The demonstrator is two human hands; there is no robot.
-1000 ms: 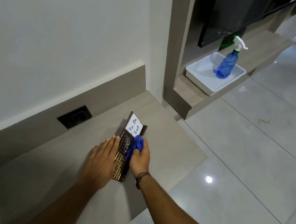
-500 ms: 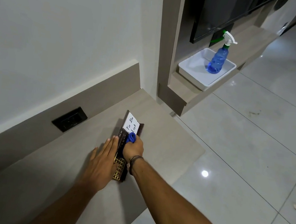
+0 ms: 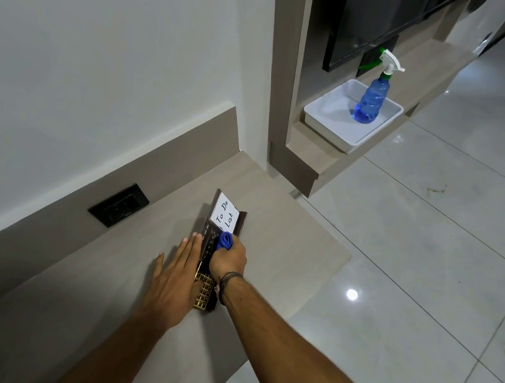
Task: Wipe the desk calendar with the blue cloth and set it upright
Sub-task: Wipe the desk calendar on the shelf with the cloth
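Observation:
A dark desk calendar (image 3: pixel 206 291) lies flat on the low beige ledge (image 3: pixel 287 237), with a white "To Do List" card at its far end and a gold grid at its near end. My left hand (image 3: pixel 176 281) rests flat along the calendar's left edge, fingers straight, pressing it down. My right hand (image 3: pixel 228 259) is closed around a bunched blue cloth (image 3: pixel 224 241) and presses it onto the calendar's middle. The cloth pokes out past my knuckles, just short of the white card.
A black wall socket (image 3: pixel 118 204) sits in the ledge's back panel to the left. On a higher shelf at the back right stands a white tray (image 3: pixel 325 117) holding a blue spray bottle (image 3: pixel 372 97). Glossy tiled floor (image 3: pixel 428 262) lies to the right of the ledge.
My right hand slid the blue cloth along the calendar toward the white card, then stayed near there. My left hand kept its place on the left edge.

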